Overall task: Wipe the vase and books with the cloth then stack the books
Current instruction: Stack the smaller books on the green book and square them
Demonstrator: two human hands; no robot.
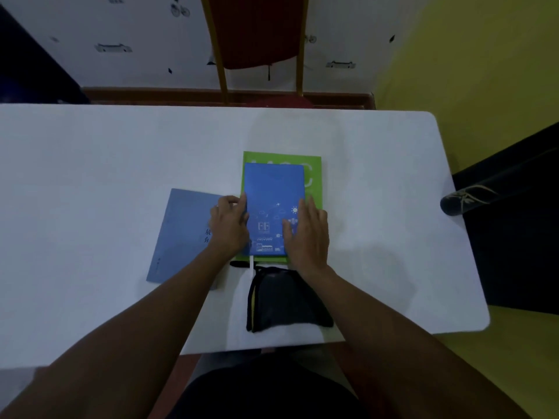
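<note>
Head view showed stacking under way. Nearest, a dark folded cloth (287, 297) lay before the green book (314, 173). On that book sat the bright blue book (272, 189), squared by the flat, open left hand (230, 225) and right hand (307, 234). The grey-blue book (181, 234), left of it, probably goes on next. No vase or containers showed.

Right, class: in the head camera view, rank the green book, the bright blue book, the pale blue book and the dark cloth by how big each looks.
1. Pale blue book, though an arm hides part.
2. Green book, mostly covered by the bright blue one, so first and second are unsure.
3. Bright blue book.
4. Dark cloth, nearer the camera, so close to third.
</note>
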